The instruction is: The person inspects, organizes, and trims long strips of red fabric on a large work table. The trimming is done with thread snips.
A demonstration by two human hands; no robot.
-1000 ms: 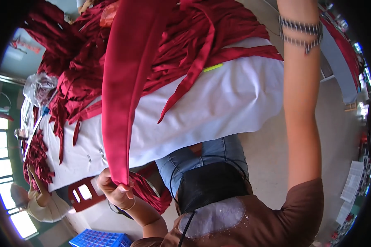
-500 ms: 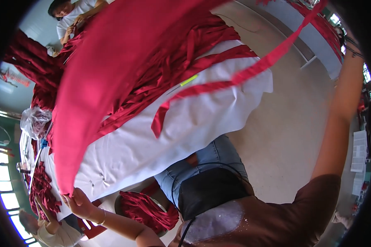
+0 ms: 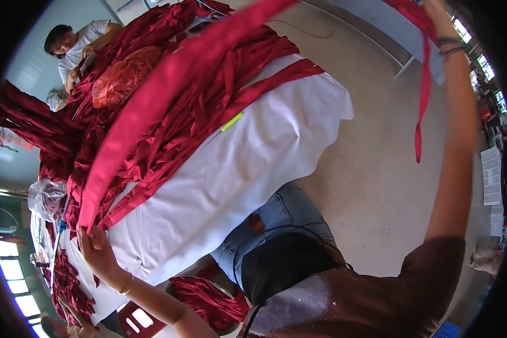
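Observation:
A long dark-red fabric strip (image 3: 152,107) is stretched in an arc above the table, blurred by motion, and runs out past the top edge of the view. My left hand (image 3: 101,252) pinches its near end over the table's left side. My right arm is raised high at the far right. My right hand (image 3: 435,16), partly cut off by the rim, has its fingers closed on red fabric, and a narrow tail (image 3: 425,101) hangs down below it. Beneath the stretched strip lies a large heap of red strips (image 3: 219,101) on the white-covered table (image 3: 225,191).
A thin tool with a yellow-green end (image 3: 232,122) lies on the cloth. A red plastic bag (image 3: 124,79) sits in the heap, a clear bag (image 3: 47,198) at left. Below the table edge stands a container of red strips (image 3: 208,301). A co-worker (image 3: 81,45) works at the far side.
The wide red fabric has narrowed into a taut strip, uncovering the heap and red bag. My left hand has risen slightly, and the loose tail has swung right to hang below my right hand.

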